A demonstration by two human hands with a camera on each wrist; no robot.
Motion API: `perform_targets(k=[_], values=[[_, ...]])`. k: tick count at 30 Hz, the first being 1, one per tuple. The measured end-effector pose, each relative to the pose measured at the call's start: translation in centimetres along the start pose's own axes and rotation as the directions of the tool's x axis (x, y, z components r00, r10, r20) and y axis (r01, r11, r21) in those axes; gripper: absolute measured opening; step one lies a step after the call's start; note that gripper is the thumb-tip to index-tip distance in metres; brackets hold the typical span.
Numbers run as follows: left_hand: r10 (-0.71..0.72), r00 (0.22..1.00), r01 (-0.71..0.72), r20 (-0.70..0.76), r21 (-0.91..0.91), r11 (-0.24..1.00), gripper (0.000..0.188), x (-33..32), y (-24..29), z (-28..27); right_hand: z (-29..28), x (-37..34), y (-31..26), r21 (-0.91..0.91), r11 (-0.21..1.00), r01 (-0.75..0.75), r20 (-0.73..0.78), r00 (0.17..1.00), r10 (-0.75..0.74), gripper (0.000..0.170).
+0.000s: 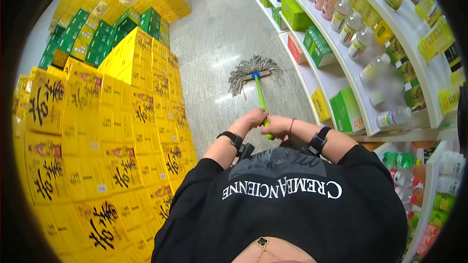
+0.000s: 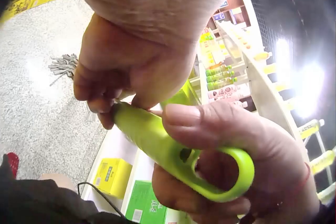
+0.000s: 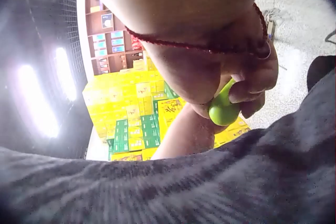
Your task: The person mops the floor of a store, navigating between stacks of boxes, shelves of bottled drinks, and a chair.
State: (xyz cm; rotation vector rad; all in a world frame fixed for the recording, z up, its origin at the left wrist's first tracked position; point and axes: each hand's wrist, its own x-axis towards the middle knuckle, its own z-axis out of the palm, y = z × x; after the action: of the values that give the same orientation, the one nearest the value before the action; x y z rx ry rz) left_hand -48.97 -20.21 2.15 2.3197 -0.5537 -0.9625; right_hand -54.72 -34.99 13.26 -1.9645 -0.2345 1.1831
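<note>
A mop with a green handle [image 1: 261, 98] reaches forward from the person's body. Its grey string head [image 1: 243, 74], joined by a blue connector, lies spread on the floor. The left hand [image 1: 253, 117] grips the handle a little farther from the body, its fingers curled round it in the left wrist view. Close beside it, the right hand [image 1: 278, 126] holds the handle near its end, where a looped grip [image 2: 244, 174] sticks out. From the right wrist, the rounded green handle end [image 3: 224, 112] pokes out below the right fingers [image 3: 252, 90].
Stacked yellow cartons [image 1: 131, 141] line the left side, with green boxes [image 1: 100, 36] farther back. On the right, white shelves [image 1: 348, 75] bear bottles [image 1: 360, 41] and a green box [image 1: 347, 109]. A speckled grey floor aisle [image 1: 204, 34] runs between them.
</note>
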Motion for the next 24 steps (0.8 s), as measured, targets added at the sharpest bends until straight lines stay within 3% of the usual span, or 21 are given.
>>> perform_targets(k=[1,2,4,5,6,8,10,12,14,16,17,20,21,24], values=[[0.01,1.0,-0.011,-0.001,-0.019,1.0,0.023,-0.4,1.5,-2.1,-1.3,0.6,-0.9,-0.007,1.0,-0.002,-0.007,1.0,0.002,0.037],[-0.222,0.973,0.231,0.064,-0.233,0.945,0.024,-0.4,3.3,-4.3,-2.7,1.1,-1.7,-0.015,1.0,-0.005,-0.011,1.0,0.005,0.037],[-0.174,0.983,0.182,0.059,-0.165,0.969,0.027,2.4,1.9,-7.4,-5.7,3.6,-2.7,-0.004,1.0,0.03,0.007,1.0,-0.03,0.042],[-0.175,0.983,0.182,0.056,-0.161,0.97,0.027,4.0,1.2,-9.0,-7.0,5.6,-2.6,-0.017,0.996,0.084,-0.061,0.995,-0.084,0.035],[-0.248,0.967,0.254,0.056,-0.241,0.937,0.026,5.1,1.3,-11.0,-8.7,7.1,-3.1,-0.034,0.99,0.137,-0.125,0.982,-0.14,0.031],[-0.325,0.945,0.323,0.051,-0.318,0.891,0.026,8.2,-0.3,-14.5,-12.8,10.1,-4.5,0.008,0.988,0.151,-0.088,0.985,-0.15,0.032],[-0.102,0.994,0.094,-0.039,-0.18,0.979,0.027,12.5,-4.5,-17.7,-16.5,14.6,-5.0,-0.009,0.961,0.275,-0.116,0.955,-0.274,0.035],[-0.048,0.997,0.039,-0.055,-0.153,0.987,0.029,15.5,-6.3,-22.0,-20.4,17.9,-6.7,0.003,0.975,0.221,-0.089,0.971,-0.22,0.037],[0.009,0.997,-0.02,-0.078,-0.142,0.99,0.033,17.4,-6.6,-26.5,-24.6,18.8,-10.8,-0.012,0.999,0.044,0.025,0.999,-0.044,0.034],[0.184,0.983,-0.178,0.015,0.335,0.925,0.026,18.6,-6.2,-31.1,-27.9,19.3,-13.8,0.055,0.998,0.018,0.014,1.0,-0.019,0.033],[-0.038,0.998,0.033,-0.056,-0.087,0.996,0.023,19.5,-6.5,-32.0,-29.2,20.9,-14.2,0.055,0.998,0.01,0.023,1.0,-0.011,0.034],[-0.153,0.988,0.135,-0.038,-0.297,0.945,0.02,21.3,-6.0,-35.8,-33.1,23.4,-16.1,-0.016,0.999,-0.03,0.044,0.999,0.031,0.03],[0.035,0.999,-0.04,-0.032,-0.145,0.989,0.02,23.5,-8.8,-36.1,-34.2,24.2,-16.7,-0.019,0.999,-0.029,0.05,0.998,0.03,0.03],[0.104,0.994,-0.105,-0.039,-0.023,0.994,0.022,28.0,-11.5,-39.3,-37.8,27.4,-17.7,-0.093,0.994,0.064,-0.032,0.997,-0.068,0.027]])
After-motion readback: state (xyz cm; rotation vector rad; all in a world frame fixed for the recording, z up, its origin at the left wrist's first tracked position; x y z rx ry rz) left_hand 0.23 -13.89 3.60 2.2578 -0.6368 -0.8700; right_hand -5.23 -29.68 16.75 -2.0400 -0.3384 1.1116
